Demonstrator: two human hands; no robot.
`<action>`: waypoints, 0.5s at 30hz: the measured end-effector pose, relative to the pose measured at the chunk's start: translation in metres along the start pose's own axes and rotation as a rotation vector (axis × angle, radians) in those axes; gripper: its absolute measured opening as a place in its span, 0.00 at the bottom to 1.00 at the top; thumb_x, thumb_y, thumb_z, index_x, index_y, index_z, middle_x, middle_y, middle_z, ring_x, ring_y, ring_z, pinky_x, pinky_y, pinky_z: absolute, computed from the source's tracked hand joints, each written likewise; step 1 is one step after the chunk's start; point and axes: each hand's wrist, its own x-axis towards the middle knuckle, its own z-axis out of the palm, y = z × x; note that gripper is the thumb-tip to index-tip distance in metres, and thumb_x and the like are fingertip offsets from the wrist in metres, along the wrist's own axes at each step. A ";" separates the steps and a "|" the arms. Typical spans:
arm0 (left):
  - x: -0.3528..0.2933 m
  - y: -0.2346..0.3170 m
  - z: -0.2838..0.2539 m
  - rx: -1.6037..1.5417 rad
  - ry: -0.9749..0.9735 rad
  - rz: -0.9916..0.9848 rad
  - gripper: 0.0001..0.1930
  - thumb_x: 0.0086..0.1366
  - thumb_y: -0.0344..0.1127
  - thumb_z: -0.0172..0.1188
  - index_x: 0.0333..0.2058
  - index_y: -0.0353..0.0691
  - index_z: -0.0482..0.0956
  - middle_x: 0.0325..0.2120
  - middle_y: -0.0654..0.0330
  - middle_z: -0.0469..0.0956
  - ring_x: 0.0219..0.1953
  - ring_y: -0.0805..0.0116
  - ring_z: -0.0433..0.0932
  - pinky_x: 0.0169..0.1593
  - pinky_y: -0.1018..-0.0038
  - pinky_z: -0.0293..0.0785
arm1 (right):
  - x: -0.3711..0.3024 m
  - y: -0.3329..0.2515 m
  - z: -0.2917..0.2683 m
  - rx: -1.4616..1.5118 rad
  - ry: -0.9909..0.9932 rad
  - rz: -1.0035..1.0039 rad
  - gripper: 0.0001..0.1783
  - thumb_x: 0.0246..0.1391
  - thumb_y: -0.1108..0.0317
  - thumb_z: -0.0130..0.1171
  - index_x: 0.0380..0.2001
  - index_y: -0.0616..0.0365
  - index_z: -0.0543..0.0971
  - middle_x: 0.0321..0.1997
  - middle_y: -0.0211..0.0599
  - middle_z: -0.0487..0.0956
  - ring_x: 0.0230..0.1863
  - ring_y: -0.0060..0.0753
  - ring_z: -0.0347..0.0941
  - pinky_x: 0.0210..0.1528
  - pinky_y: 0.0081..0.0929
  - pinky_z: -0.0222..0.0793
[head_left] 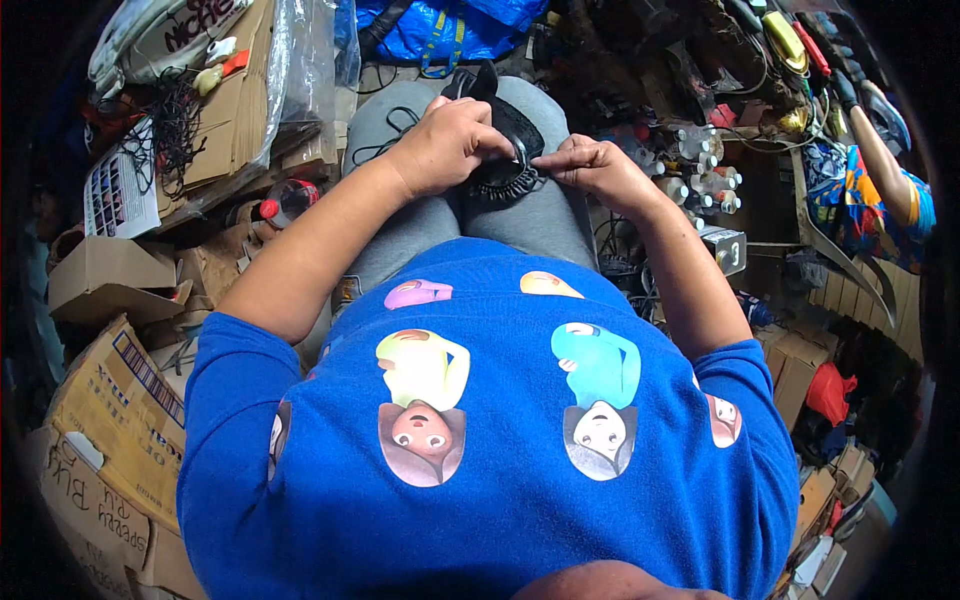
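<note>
A black shoe upper (518, 125) rests across my thighs, its rounded end toward me and edged with a row of gathered pleats (505, 188). My left hand (450, 145) is closed on its left side, with thumb and forefinger reaching over the opening. At the right edge my right hand (597, 168) pinches finger and thumb together; whatever is between them is too small to make out. Thin black cord (400, 122) loops over my left thigh beside the left hand.
Flattened cardboard (235, 100), a cardboard box (110, 275) and a red-capped bottle (285, 203) crowd the left side. Several small white-capped bottles (700, 160) stand on the right. A blue bag (450, 30) lies ahead. Another person's arm (880, 160) shows at far right.
</note>
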 end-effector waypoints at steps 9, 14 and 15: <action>0.008 0.014 -0.005 0.107 0.041 0.148 0.07 0.50 0.32 0.63 0.30 0.50 0.82 0.23 0.66 0.70 0.34 0.65 0.71 0.42 0.68 0.60 | 0.005 -0.011 0.000 -0.122 -0.012 -0.022 0.15 0.48 0.73 0.61 0.41 0.49 0.83 0.29 0.29 0.75 0.36 0.23 0.70 0.43 0.21 0.66; -0.021 0.029 0.003 0.031 0.180 -0.203 0.11 0.49 0.34 0.66 0.34 0.50 0.82 0.26 0.67 0.77 0.36 0.67 0.74 0.47 0.67 0.59 | -0.008 -0.006 0.011 -0.040 0.109 0.044 0.16 0.48 0.73 0.64 0.43 0.53 0.81 0.33 0.27 0.76 0.38 0.18 0.71 0.43 0.18 0.67; -0.021 0.025 0.006 -0.003 0.213 -0.220 0.10 0.49 0.33 0.65 0.32 0.52 0.82 0.28 0.68 0.78 0.37 0.67 0.73 0.47 0.66 0.57 | -0.007 -0.008 0.012 0.065 0.111 0.078 0.16 0.49 0.73 0.63 0.43 0.54 0.81 0.34 0.26 0.77 0.38 0.17 0.71 0.43 0.18 0.67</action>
